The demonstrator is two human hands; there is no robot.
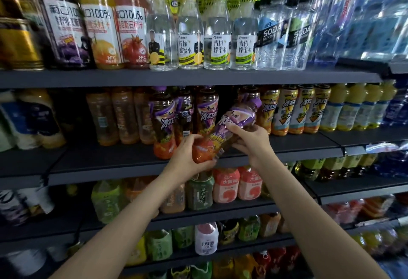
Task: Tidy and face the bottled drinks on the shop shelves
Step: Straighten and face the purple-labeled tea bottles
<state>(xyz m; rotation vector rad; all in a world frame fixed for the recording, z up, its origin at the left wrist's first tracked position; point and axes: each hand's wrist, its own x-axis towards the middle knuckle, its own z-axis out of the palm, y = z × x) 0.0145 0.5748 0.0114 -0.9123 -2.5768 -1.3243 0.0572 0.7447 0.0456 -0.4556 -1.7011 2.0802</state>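
Purple-labelled plastic tea bottle (229, 128) tilts toward one o'clock, our left hand (189, 155) cupping its base, right hand (249, 139) gripping mid-body; probably heavy, slick film.

The middle shelf (132, 163) is dark and flat. On it stand purple tea bottles (162, 121) in a row. To their left stand orange drink bottles (123, 117). To their right stand yellow-label tea bottles (295, 108), and past those, pale yellow bottles (351, 106). Above the middle shelf is the top shelf (176, 77), with juice bottles (99, 24), clear honey water bottles (189, 35) and soda water bottles (284, 33). Below the middle shelf is another shelf (220, 211) with green and pink bottles (225, 186).
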